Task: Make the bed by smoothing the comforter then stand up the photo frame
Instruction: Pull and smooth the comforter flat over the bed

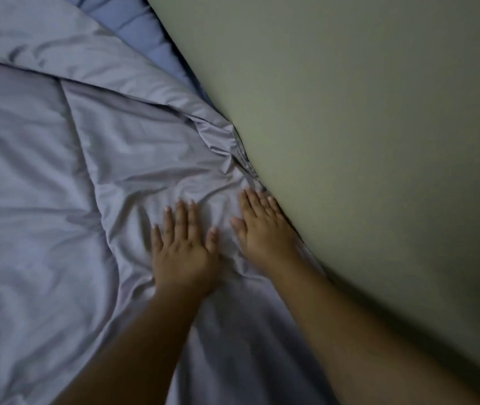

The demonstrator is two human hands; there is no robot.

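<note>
A grey-blue comforter [57, 171] covers the bed and fills the left half of the head view. It is creased and bunched where it meets the wall. My left hand [184, 249] lies flat on the wrinkled fabric, fingers straight and spread. My right hand [262, 226] presses flat on the comforter right beside the wall, fingers straight and pointing along the edge. Both hands hold nothing. No photo frame is in view.
A pale green wall [364, 127] runs diagonally along the bed's right side. A strip of bluer bedding [142, 30] shows at the top between the comforter and the wall. A fold line [69, 92] crosses the comforter at upper left.
</note>
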